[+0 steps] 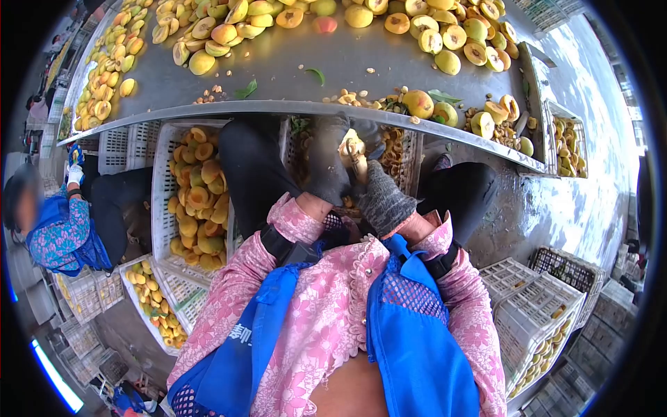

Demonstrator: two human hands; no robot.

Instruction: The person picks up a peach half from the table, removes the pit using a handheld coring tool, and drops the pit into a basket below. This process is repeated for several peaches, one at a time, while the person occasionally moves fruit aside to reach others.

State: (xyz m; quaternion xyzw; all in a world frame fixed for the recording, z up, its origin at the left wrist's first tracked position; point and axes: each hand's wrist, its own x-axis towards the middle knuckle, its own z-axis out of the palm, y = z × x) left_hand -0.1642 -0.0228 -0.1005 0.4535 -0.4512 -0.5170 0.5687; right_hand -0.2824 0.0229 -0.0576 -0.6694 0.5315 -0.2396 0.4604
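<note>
My left hand (pixel 328 163), in a dark grey glove and smeared by motion, is closed around a piece of peach (pixel 352 142) with pale yellow flesh showing. My right hand (pixel 386 199), in a grey knit glove, grips a brass-coloured pitting tool (pixel 359 167). The tool's ringed end is up against the peach. Both hands are close together in front of the metal table's edge (pixel 278 105). Below them, between my knees, a crate (pixel 411 156) holds peach pieces and scraps, partly hidden by my hands.
Halved and whole peaches (pixel 243 28) lie across the metal table, with pits and leaves near its edge. A white crate of peach halves (pixel 198 201) stands left of my leg. Stacked crates (pixel 531 313) are at the right. Another person (pixel 66 222) sits at the left.
</note>
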